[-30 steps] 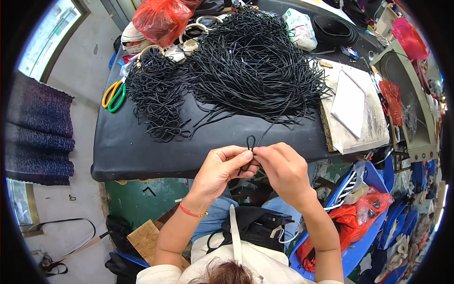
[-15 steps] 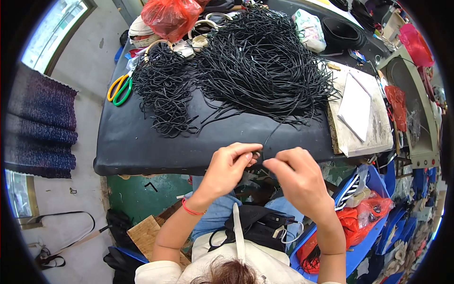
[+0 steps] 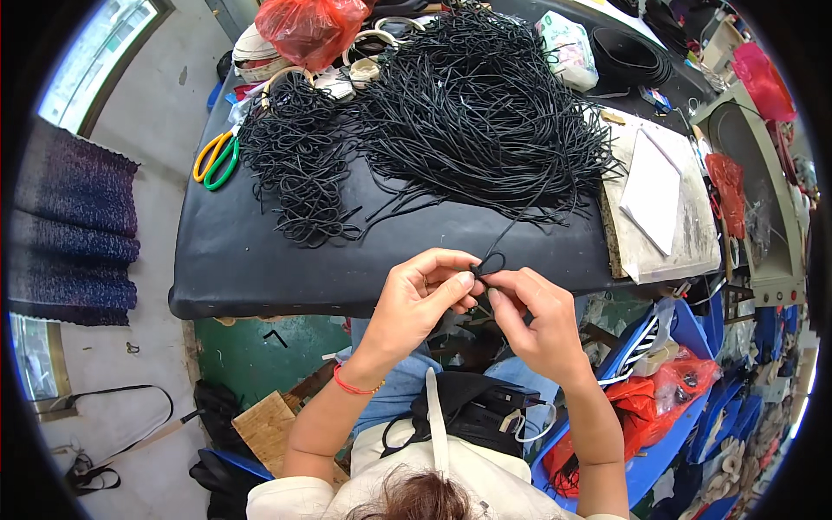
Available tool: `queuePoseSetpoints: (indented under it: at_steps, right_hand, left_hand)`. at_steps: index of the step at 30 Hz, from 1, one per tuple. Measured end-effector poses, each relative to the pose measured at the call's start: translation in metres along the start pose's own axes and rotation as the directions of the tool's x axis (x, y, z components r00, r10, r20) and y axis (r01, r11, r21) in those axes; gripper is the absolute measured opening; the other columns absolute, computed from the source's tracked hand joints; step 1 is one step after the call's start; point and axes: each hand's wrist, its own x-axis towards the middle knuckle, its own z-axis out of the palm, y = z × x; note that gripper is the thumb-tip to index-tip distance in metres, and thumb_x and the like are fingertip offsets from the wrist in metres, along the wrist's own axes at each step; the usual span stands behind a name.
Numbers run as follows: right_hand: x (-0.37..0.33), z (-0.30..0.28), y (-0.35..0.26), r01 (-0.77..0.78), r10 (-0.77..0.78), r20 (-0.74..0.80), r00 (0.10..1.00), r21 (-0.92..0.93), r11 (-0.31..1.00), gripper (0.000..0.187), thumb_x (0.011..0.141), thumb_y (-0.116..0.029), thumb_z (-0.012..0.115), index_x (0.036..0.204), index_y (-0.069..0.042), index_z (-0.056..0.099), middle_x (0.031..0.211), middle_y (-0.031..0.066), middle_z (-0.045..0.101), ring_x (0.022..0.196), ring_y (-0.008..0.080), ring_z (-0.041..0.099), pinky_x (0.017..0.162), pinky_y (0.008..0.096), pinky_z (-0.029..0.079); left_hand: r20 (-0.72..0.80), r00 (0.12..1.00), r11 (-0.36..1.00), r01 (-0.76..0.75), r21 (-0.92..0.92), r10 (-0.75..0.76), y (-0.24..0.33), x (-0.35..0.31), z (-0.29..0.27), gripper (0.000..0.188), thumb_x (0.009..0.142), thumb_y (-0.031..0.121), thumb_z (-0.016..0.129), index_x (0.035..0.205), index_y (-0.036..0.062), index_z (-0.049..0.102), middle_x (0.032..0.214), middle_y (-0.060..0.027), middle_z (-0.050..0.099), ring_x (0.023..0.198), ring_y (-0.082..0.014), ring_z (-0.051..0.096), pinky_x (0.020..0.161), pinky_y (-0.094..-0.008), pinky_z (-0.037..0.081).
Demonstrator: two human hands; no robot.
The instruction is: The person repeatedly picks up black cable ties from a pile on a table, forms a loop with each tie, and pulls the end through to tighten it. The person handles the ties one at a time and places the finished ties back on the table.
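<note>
Just off the table's front edge, my left hand and my right hand pinch one black cord between them. A small loop of it stands up over the fingertips, and its upper length runs back toward the big pile of black cords. Thumb and fingers of the left hand close on a bunched part of the cord. The right thumb and forefinger press together on it right beside. What lies under the fingers is partly hidden. A smaller tangle of black cords lies to the left.
Scissors with yellow and green handles lie at the table's left edge. A red plastic bag sits at the back. At the right is a pale board with a white sheet on it. A blue bin holding red bags stands by my right arm.
My right hand has come in closer to the left, its fingers now meeting on the cord. A small loop now shows above the fingertips.
</note>
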Motion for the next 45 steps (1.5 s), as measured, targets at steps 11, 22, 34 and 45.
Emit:
queuePoseSetpoints:
  at_steps: [11,22,34,45]
  right_hand:
    - [-0.011,0.0,-0.006,-0.429,0.331,0.278,0.902,0.674,0.602,0.017,0.085,-0.004,0.058,0.101,-0.001,0.062,0.082,0.0023,0.064,0.07,0.006,0.057,0.063,0.0193,0.045]
    - [-0.006,0.022,-0.006,-0.204,0.29,-0.249,0.924,0.32,0.925,0.013,0.079,-0.008,0.068,0.08,0.002,0.058,0.066,0.0007,0.061,0.057,0.0026,0.052,0.051,0.0169,0.041]
    - [-0.002,0.01,0.014,-0.357,0.385,0.078,0.92,0.572,0.738,0.015,0.082,-0.014,0.065,0.087,0.0,0.061,0.078,-0.0002,0.056,0.066,0.0031,0.048,0.059,0.018,0.039]
    - [-0.003,0.019,0.01,-0.373,0.484,0.039,0.874,0.693,0.617,0.016,0.087,-0.018,0.061,0.083,-0.004,0.055,0.073,-0.0043,0.053,0.067,0.0009,0.045,0.06,0.0168,0.037]
  left_hand:
    - [-0.027,0.999,0.999,-0.02,-0.043,0.019,-0.011,-0.001,0.004,0.015,0.085,0.004,0.058,0.099,-0.0008,0.058,0.089,-0.0061,0.062,0.079,-0.0085,0.059,0.071,-0.0223,0.049]
    - [-0.277,0.923,0.95,-0.299,-0.086,0.266,-0.028,-0.004,0.034,0.014,0.082,-0.002,0.059,0.096,-0.0018,0.057,0.091,-0.0073,0.062,0.085,-0.0101,0.059,0.076,-0.0231,0.049]
    - [-0.004,0.978,0.894,-0.189,0.406,0.209,-0.003,-0.012,0.016,0.037,0.077,-0.001,0.064,0.11,0.0007,0.046,0.093,-0.0085,0.062,0.084,-0.0105,0.059,0.075,-0.024,0.048]
    - [0.028,0.992,0.985,0.117,0.127,-0.121,-0.004,-0.012,0.017,0.022,0.083,0.009,0.064,0.101,0.0007,0.055,0.081,-0.0029,0.063,0.074,-0.0073,0.059,0.065,-0.02,0.047]
